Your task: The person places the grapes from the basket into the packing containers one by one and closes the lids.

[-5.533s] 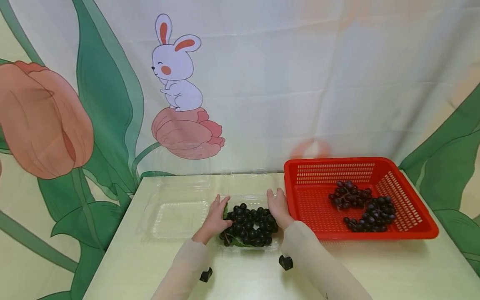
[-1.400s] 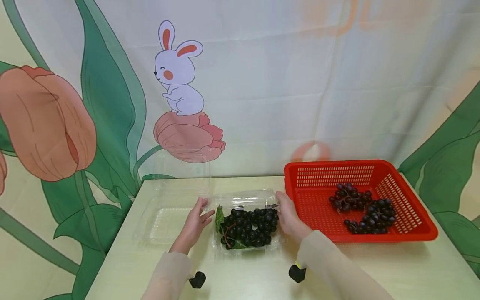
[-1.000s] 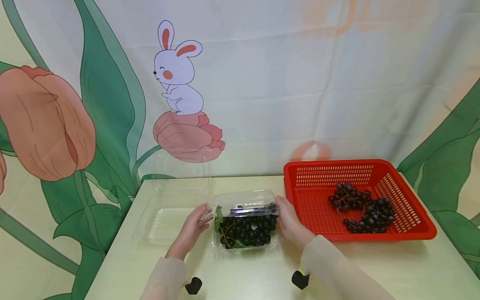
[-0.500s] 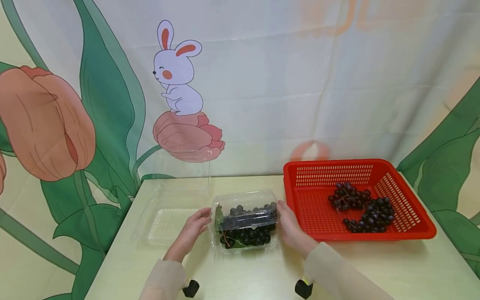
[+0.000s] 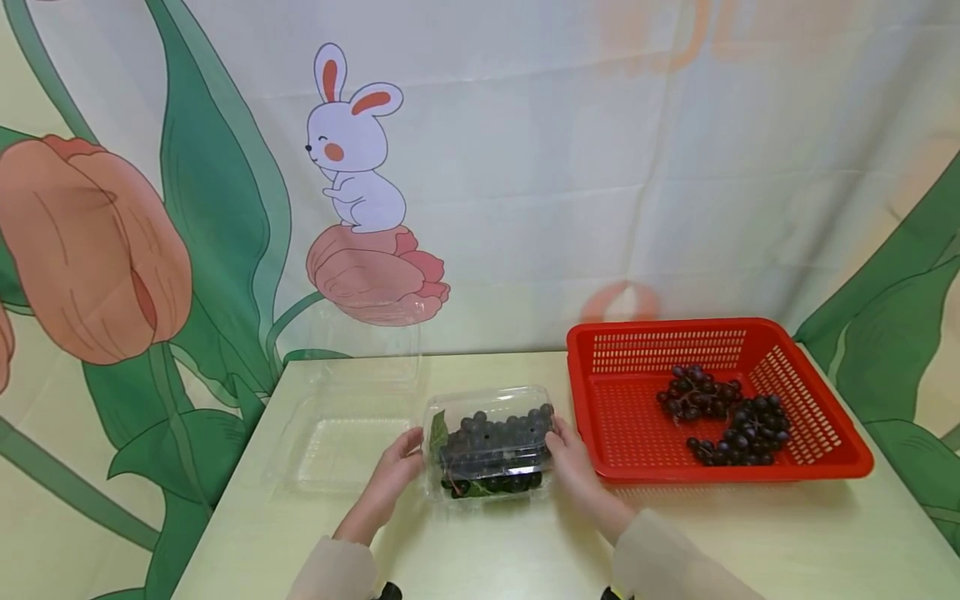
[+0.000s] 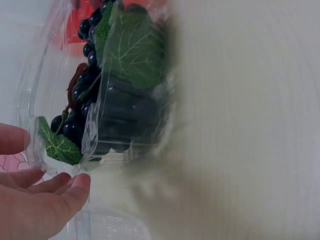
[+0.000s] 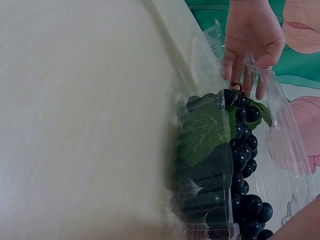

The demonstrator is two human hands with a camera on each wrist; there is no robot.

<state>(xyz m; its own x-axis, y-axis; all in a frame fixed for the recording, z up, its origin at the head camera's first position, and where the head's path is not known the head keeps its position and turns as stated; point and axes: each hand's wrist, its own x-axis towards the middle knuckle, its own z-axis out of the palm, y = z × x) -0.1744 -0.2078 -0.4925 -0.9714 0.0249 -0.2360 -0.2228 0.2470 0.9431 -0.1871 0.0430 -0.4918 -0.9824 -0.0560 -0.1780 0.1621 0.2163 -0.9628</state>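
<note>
A clear plastic clamshell box (image 5: 427,492) holds black grapes (image 5: 513,482) with green leaves (image 6: 132,47). Its hinged lid (image 5: 487,404) is tilted down over the grapes, with a gap at the front where bare grapes show in both wrist views. At the lid's left end, my left hand (image 5: 396,473) holds the corner, thumb on one side and fingers on the other. My right hand (image 5: 573,471) grips the lid's right end with its thumb on top; the right wrist view shows only a skin edge of it at the lower right.
To the left stands another clear clamshell box (image 5: 307,454), its lid (image 5: 363,346) upright at the back. A red plastic basket (image 5: 615,442) at the right holds loose bunches of dark grapes (image 5: 742,429). A printed cloth (image 5: 525,167) hangs behind the table (image 5: 480,558).
Both hands first lay around the grapes, then took the lid's ends. The lid has swung forward and down over the grapes, and the hands came toward me with it.
</note>
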